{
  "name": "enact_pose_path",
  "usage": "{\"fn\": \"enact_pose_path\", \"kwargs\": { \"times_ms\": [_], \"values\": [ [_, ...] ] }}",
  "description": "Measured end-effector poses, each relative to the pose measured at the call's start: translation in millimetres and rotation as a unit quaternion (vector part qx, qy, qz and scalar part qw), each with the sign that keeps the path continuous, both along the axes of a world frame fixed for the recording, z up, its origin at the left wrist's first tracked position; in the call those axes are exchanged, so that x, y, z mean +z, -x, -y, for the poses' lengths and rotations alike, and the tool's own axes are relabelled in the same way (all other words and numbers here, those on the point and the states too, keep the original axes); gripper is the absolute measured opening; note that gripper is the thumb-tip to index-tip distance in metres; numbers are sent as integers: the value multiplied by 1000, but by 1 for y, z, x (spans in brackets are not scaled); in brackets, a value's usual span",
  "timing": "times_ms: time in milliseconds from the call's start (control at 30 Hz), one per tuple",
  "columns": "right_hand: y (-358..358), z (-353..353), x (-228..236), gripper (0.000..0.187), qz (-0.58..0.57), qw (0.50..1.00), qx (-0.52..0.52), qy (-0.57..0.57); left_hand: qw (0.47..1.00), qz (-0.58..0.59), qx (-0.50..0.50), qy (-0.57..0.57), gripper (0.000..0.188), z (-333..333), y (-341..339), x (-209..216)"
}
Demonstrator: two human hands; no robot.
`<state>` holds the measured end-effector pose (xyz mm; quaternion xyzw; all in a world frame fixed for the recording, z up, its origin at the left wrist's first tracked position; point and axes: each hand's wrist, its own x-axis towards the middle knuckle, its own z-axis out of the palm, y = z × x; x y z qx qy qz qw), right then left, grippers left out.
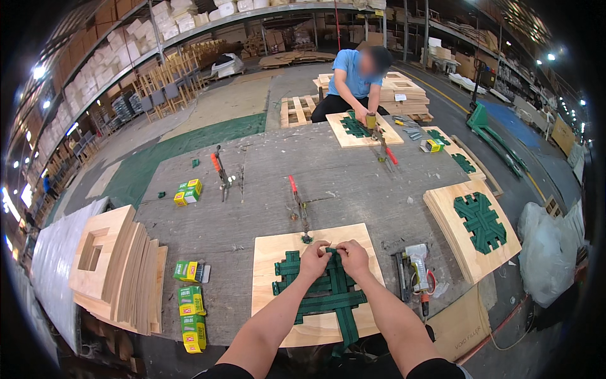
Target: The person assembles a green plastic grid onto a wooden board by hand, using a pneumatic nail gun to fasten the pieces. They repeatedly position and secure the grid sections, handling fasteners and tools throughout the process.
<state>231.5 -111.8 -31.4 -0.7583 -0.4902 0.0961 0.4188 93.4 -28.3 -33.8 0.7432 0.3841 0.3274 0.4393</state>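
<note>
A square light-wood panel point(265, 303) lies on the table in front of me, with dark green webbing straps point(325, 305) crossed over its middle. My left hand point(314, 260) and my right hand point(352, 259) meet near its far edge. Both pinch the end of one green strap, fingertips almost touching. Just beyond them, a toggle clamp point(298, 202) with a red handle reaches to the panel's far edge. Right of the panel lies a pneumatic staple gun point(417, 268). My fingers partly hide the strap's end.
Panels with a cut-out are stacked point(120, 271) at left; another stack point(476, 230) with webbing stands at right. Staple boxes point(191, 300) line the left side. A second red-handled clamp point(221, 172) stands farther back. Across the table, a co-worker point(358, 79) bends over another webbed panel point(338, 136).
</note>
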Motion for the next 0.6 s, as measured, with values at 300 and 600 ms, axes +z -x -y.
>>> {"fn": "enact_pose_path", "kwargs": {
  "times_ms": [300, 600],
  "values": [
    [-36, -1, 0, 20, -311, 950, -29, -22, 992, -123, 34, -21, 19, -1, -16, -1],
    [-40, -19, 7, 21, -26, 990, 111, 82, 985, -158, 34, 66, 21, -12, -23, -1]
  ]
}}
